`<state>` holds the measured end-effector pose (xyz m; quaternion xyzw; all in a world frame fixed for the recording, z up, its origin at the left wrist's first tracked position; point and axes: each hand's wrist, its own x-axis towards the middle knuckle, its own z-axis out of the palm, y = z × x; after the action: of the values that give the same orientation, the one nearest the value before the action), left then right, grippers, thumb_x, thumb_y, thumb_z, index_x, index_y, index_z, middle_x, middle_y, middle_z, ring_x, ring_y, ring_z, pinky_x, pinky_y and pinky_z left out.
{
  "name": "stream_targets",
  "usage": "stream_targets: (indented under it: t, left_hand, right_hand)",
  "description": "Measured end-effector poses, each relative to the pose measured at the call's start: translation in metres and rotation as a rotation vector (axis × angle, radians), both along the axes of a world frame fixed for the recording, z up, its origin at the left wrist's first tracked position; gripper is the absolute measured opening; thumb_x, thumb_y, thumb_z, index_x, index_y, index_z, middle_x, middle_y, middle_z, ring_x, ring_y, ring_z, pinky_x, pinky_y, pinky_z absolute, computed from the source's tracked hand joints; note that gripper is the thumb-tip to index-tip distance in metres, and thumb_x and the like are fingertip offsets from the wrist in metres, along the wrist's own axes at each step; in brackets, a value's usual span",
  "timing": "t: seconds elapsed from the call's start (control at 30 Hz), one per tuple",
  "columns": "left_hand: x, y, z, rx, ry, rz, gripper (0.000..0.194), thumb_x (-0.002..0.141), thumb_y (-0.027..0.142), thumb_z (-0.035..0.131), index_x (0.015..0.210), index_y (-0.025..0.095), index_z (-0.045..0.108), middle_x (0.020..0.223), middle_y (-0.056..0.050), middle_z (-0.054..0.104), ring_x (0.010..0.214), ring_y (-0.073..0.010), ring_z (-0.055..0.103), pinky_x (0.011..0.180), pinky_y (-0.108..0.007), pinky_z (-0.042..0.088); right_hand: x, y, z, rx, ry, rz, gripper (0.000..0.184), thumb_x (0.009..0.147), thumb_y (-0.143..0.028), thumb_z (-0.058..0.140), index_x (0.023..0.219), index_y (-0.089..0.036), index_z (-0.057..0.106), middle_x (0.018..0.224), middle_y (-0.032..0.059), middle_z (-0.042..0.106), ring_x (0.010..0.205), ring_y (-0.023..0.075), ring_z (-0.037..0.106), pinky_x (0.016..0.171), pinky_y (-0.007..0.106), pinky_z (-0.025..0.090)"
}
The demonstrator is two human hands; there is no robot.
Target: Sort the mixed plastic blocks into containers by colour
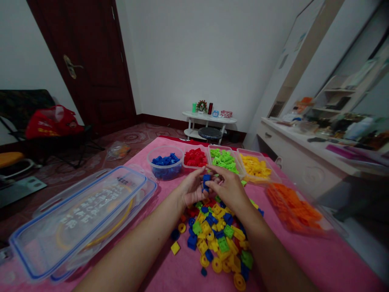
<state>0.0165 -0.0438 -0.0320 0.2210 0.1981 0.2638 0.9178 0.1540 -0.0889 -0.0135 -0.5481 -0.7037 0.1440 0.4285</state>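
Observation:
Over a mixed heap of toy building blocks (223,243), my left hand (192,187) and my right hand (226,184) meet. Between their fingers is a blue building block (206,181), possibly more than one piece joined. Both hands have their fingers closed around it. The heap below holds yellow, blue, green and red pieces, some of them round. Just beyond my hands stand a round tub of blue blocks (165,162), a box of red blocks (195,157), a box of green blocks (224,159) and a box of yellow blocks (257,167).
A clear box of orange blocks (293,207) stands at the right on the pink tablecloth (340,259). Clear lids with blue rims (85,219) lie stacked at the left. Farther off are a white side table (209,117), a cluttered dresser (304,146) and a door (82,61).

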Motion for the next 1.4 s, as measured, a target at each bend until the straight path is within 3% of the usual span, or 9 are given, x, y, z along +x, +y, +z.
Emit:
stream_targets:
  t: [0.17,0.27,0.4,0.5,0.6,0.73,0.97,1.2,1.4]
  left_hand:
    - [-0.009,0.006,0.016,0.041,0.045,0.082,0.024,0.092,0.025,0.045,0.087,0.008,0.060,0.070,-0.007,0.059,0.052,-0.0070,0.054,0.034,-0.008,0.032]
    - [-0.026,0.018,0.031,0.143,0.111,0.337,0.025,0.092,0.025,0.045,0.084,0.007,0.060,0.073,-0.008,0.059,0.053,-0.0057,0.051,0.035,-0.008,0.030]
    - [-0.055,0.040,0.032,0.578,0.464,0.928,0.026,0.084,0.034,0.056,0.083,0.009,0.062,0.074,-0.005,0.060,0.061,-0.0093,0.055,0.048,-0.015,0.043]
    - [-0.070,0.050,0.020,1.026,0.982,1.130,0.023,0.081,0.033,0.057,0.086,0.013,0.067,0.083,-0.006,0.065,0.077,-0.0162,0.060,0.073,-0.028,0.051]
    - [-0.075,0.052,0.012,1.375,1.395,0.966,0.019,0.079,0.024,0.056,0.090,0.016,0.070,0.097,-0.008,0.069,0.096,-0.0214,0.060,0.092,-0.035,0.044]
    - [-0.066,0.043,0.017,1.560,1.527,0.685,0.022,0.077,0.022,0.058,0.095,0.020,0.072,0.103,-0.007,0.070,0.101,-0.0217,0.060,0.093,-0.031,0.043]
    - [-0.046,0.021,0.032,1.649,1.450,0.217,0.017,0.074,0.021,0.060,0.083,0.020,0.074,0.081,-0.005,0.073,0.077,-0.0179,0.064,0.069,-0.025,0.045]
    - [-0.026,0.006,0.020,1.657,1.171,0.007,0.019,0.070,0.015,0.059,0.083,0.017,0.073,0.078,-0.004,0.072,0.070,-0.0157,0.063,0.063,-0.022,0.043]
    - [-0.011,-0.011,0.010,1.595,0.970,-0.237,0.019,0.069,0.014,0.061,0.085,0.018,0.072,0.078,-0.001,0.071,0.068,-0.0134,0.062,0.060,-0.020,0.042]
  right_hand:
    - [0.006,-0.003,0.011,0.061,0.042,-0.069,0.034,0.074,-0.025,0.064,0.108,-0.020,0.068,0.098,0.0056,0.069,0.072,0.0148,0.059,0.068,0.028,0.048]
    - [0.015,-0.005,0.020,0.072,0.084,-0.135,0.028,0.075,-0.026,0.061,0.100,-0.016,0.071,0.090,0.0062,0.070,0.065,0.0132,0.057,0.062,0.027,0.047]
    - [0.023,-0.002,0.020,0.055,0.081,-0.152,0.024,0.075,-0.025,0.059,0.093,-0.016,0.072,0.084,0.0049,0.070,0.062,0.0128,0.056,0.060,0.026,0.046]
    - [0.017,0.001,0.011,-0.002,0.041,-0.099,0.022,0.075,-0.024,0.058,0.091,-0.018,0.072,0.080,0.0031,0.071,0.060,0.0122,0.056,0.058,0.025,0.045]
    - [0.002,-0.002,0.000,-0.074,-0.067,0.003,0.023,0.076,-0.020,0.055,0.092,-0.020,0.072,0.083,0.0020,0.071,0.067,0.0133,0.060,0.063,0.025,0.045]
    - [-0.017,-0.013,-0.010,-0.167,-0.366,0.192,0.029,0.073,-0.012,0.056,0.095,-0.024,0.072,0.095,0.0012,0.071,0.087,0.0160,0.062,0.077,0.025,0.044]
    - [-0.023,-0.020,-0.024,-0.254,-0.592,0.185,0.031,0.076,-0.019,0.059,0.104,-0.025,0.069,0.105,0.0030,0.069,0.102,0.0198,0.059,0.086,0.028,0.039]
    - [0.018,-0.010,0.013,-0.211,-0.497,-0.047,0.026,0.077,-0.025,0.053,0.095,-0.028,0.072,0.087,-0.0009,0.071,0.075,0.0151,0.061,0.060,0.024,0.036]
    - [0.063,-0.009,0.022,-0.425,-0.601,-0.160,0.018,0.070,-0.025,0.061,0.082,-0.023,0.073,0.074,0.0001,0.069,0.067,0.0141,0.059,0.055,0.023,0.033]
